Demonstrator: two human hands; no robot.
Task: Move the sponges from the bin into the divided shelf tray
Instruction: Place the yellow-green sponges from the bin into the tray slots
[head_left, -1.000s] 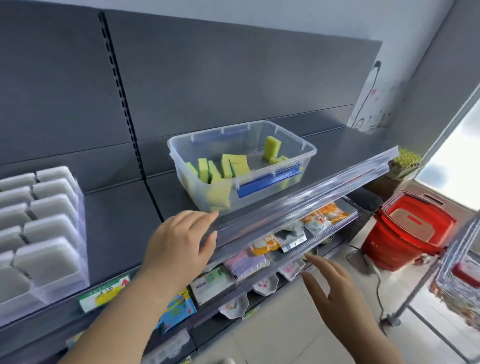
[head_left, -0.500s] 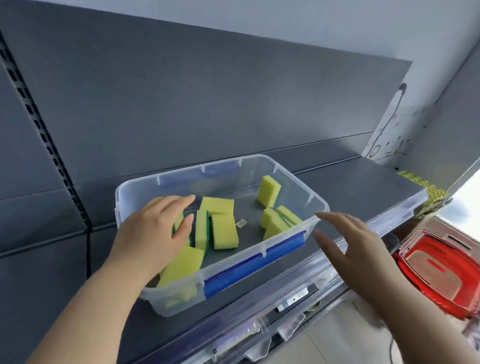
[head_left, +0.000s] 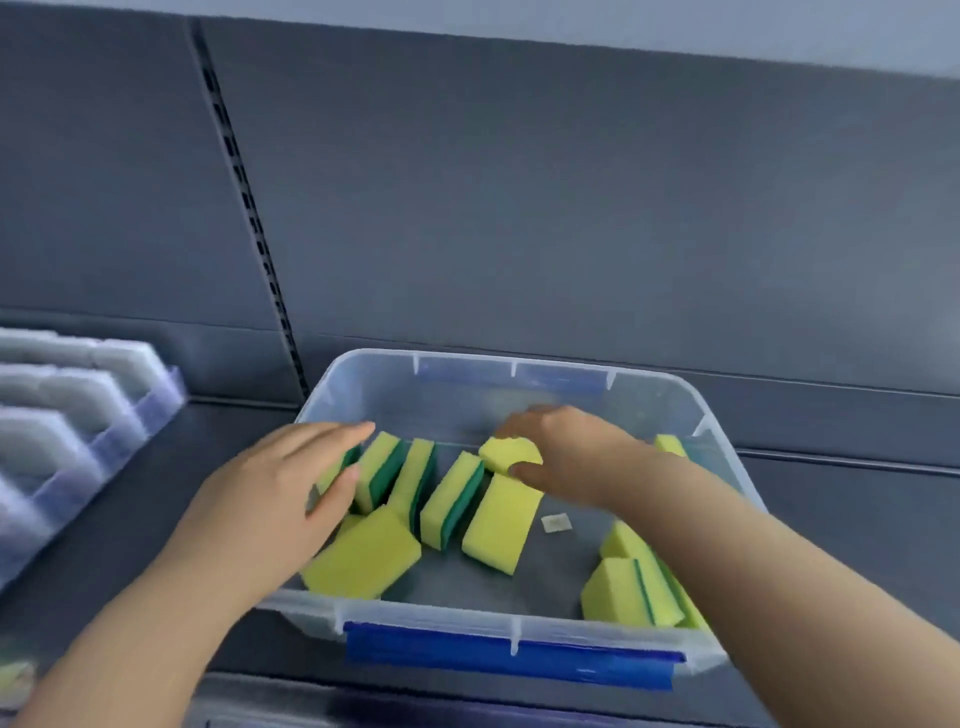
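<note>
Centre frame, in the bin (head_left: 467, 395): right hand (head_left: 571, 452) fingers pinched on a sponge (head_left: 506, 453); left hand (head_left: 270, 499) fingers together, grip unclear.

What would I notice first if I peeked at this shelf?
Bright yellow-and-green sponges lie jumbled in a clear bin on the grey shelf, right in the middle. Two hands are inside it: the right hand grips a yellow sponge near the back, and the left hand reaches over the ones at the left end. Off to the left, a divided tray holds white sponges.
</note>
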